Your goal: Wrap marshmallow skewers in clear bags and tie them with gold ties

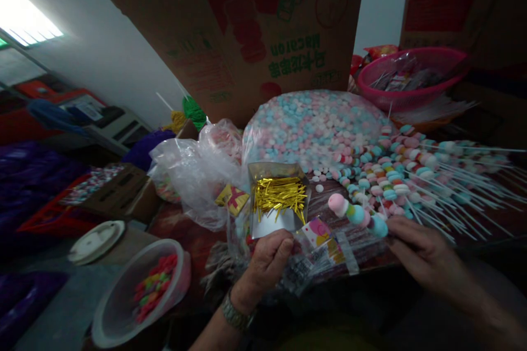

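My right hand (420, 244) is closed around the lower end of a candy skewer (358, 215), strung with pink, blue and yellow pieces and tipped with a pink ball. My left hand (269, 258), wearing a metal watch, is closed at the edge of a printed clear plastic bag (319, 252); its fingertips are partly hidden. Just beyond it stands an open box of gold twist ties (282, 193). Many finished candy skewers (395, 184) lie piled at the right, their white sticks pointing toward me and to the right.
A large clear bag of pastel candies (317, 120) spills onto the table behind the box. At left are a crumpled plastic bag (193, 175) and a white tub (181, 285) with colourful candies inside. A pink basket (411, 98) and a big cardboard carton (239, 27) stand at the back.
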